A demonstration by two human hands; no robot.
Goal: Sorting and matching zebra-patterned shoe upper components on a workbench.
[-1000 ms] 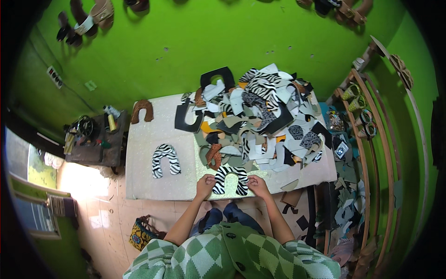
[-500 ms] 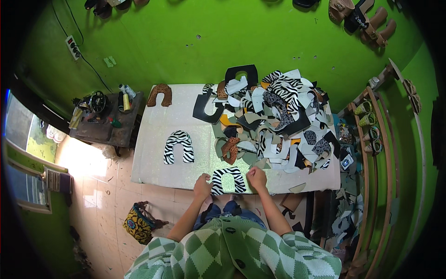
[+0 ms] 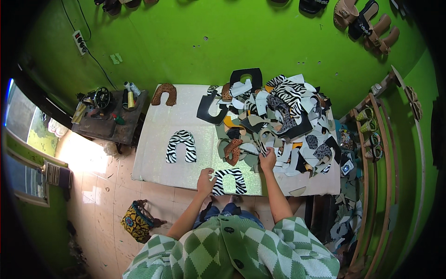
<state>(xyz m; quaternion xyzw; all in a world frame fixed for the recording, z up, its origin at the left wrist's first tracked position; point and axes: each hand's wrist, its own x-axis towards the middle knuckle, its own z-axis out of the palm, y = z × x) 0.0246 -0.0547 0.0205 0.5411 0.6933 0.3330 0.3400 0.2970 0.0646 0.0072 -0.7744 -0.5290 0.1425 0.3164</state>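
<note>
A zebra-striped horseshoe-shaped piece [image 3: 239, 179] lies flat at the table's front edge, its opening toward me. My left hand [image 3: 205, 180] rests beside its left leg, fingers loosely bent with thumb and forefinger apart. Reaching to the near side of the scrap pile [image 3: 297, 153], my right hand [image 3: 267, 159] has its fingers closed on a thin scrap [image 3: 263, 148]; the fingertips partly hide it. A second zebra-striped horseshoe piece [image 3: 181, 139] lies farther back on the left. At the far left corner is a brown leopard-print horseshoe piece [image 3: 160, 94].
Black U-shaped pieces [image 3: 205, 111] lie along the pile's left and far side. A sewing machine [image 3: 101, 99] stands on a dark table at left. Sandals [image 3: 367, 114] hang on a wooden rack at right. A patterned bag [image 3: 136, 223] lies on the floor.
My right hand has left the right side of the near zebra piece, moved forward to the pile and closed on a scrap. My left hand stays by the piece's left side.
</note>
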